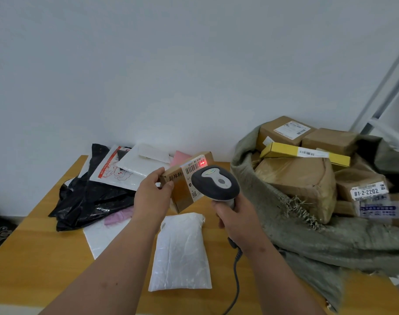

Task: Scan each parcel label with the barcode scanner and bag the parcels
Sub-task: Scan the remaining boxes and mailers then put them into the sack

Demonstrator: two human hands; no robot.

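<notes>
Head view, centre of the frame: the left hand (151,196) grips a small cardboard parcel (184,183) by its left end, thumb across the near face and fingers curled behind, holding it tilted above the wooden table (34,258). Just right of it, the right hand (236,215) is wrapped round the handle of a grey and white barcode scanner (215,184), whose head points away from the camera at the parcel. A red glow (202,163) lies on the right end of the barcode label (194,165) on the parcel's top face. The scanner's coiled cable (236,264) hangs from under the right wrist toward the bottom edge.

Below the parcel, a white padded mailer (181,253) lies flat on the table. At centre left, against the wall, sits a heap of soft packages: black plastic bags (89,201), a white mailer with red print (109,169), another white mailer (141,160) and a pink one (181,158).

On the right of the frame a grey-green woven sack (296,235) stands open on the table, holding brown cardboard boxes (303,178) and a long yellow box (305,153). One box at the far right bears a label reading 81-2-2202 (366,192).
</notes>
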